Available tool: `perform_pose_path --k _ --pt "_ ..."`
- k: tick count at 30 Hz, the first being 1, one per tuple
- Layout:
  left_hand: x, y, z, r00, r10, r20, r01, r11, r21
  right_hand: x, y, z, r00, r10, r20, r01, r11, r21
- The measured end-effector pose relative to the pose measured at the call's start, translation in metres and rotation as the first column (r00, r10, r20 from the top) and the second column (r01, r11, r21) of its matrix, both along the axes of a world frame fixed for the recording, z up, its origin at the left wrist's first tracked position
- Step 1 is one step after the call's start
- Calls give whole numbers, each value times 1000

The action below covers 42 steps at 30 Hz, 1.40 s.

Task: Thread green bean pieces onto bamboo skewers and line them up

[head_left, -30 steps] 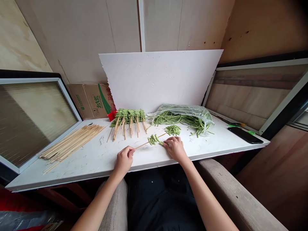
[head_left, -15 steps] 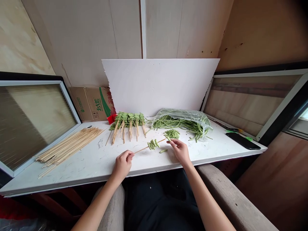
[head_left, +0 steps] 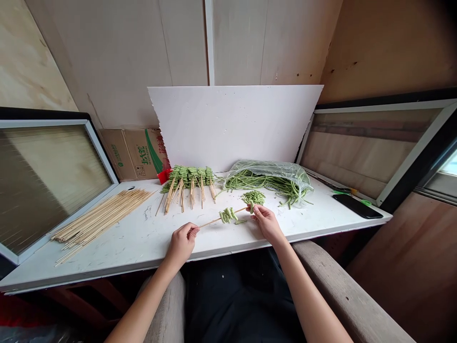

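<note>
My left hand [head_left: 183, 243] is closed on the lower end of a thin wooden skewer [head_left: 209, 223], which slants up to the right above the table. Several cut green bean pieces [head_left: 227, 215] sit threaded side by side along its middle. At the tip, my right hand [head_left: 266, 222] pinches another green bean piece [head_left: 252, 207], held upright against the skewer's end; whether the point has gone through it I cannot tell. One loose bean piece [head_left: 240, 222] lies on the table below the skewer. A small heap of cut beans [head_left: 253, 196] lies just beyond my right hand.
Finished bean skewers [head_left: 191, 177] are stacked at the back, handles toward me. Bare skewers [head_left: 103, 219] lie at left on the white table [head_left: 143, 247]. Long beans fill a clear plastic bag [head_left: 271, 174] at back right. A black phone [head_left: 357, 206] lies at the right edge.
My right hand has turned the bean piece from slanting to upright and brought it to the skewer's tip. My left hand holds nearly still. The view has shifted slightly.
</note>
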State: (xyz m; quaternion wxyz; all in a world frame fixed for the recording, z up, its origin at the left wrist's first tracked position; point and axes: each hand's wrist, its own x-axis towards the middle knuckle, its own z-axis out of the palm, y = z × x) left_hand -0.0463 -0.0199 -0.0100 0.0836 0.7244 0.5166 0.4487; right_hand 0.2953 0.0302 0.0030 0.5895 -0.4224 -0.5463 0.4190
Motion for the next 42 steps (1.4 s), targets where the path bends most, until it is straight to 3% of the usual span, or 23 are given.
perform_pose_path --k 8,42 --pt "-1 0 0 999 0 -32 0 1000 -4 -3 -5 5 998 52 28 -53 998 30" --pt "0 1 -1 1000 4 13 -4 999 -43 -3 -10 10 999 20 45 -22 998 62"
